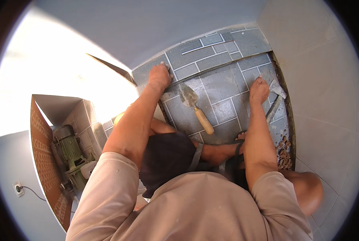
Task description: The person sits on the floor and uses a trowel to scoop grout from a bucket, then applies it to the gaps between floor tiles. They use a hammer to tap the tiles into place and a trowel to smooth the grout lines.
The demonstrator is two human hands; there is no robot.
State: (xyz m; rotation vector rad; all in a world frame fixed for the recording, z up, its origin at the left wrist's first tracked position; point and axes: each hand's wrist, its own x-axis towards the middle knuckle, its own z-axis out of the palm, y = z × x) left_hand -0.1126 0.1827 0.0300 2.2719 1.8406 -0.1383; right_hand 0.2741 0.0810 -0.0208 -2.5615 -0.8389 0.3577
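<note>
My left hand (160,76) is at the left part of a raised row of grey patterned tile (211,56) along the wall, its fingers bent against the surface. Whatever lies under those fingers is hidden. Over the lower tiled floor (223,86) to the right, my right hand (259,90) is closed, thumb and fingers drawn together; anything in them is too small to name. Between my hands lies a pointing trowel (196,107) with a wooden handle and mortar on its blade. Beside my right hand rests a hatchet-like hammer (276,98).
Broken rubble (284,154) lies along a gap by the right wall (320,80). At left a green motor pump (70,146) stands behind a brown patterned panel (47,156). A plug sits in a wall socket (18,188). My sandalled foot (240,138) is near the trowel handle.
</note>
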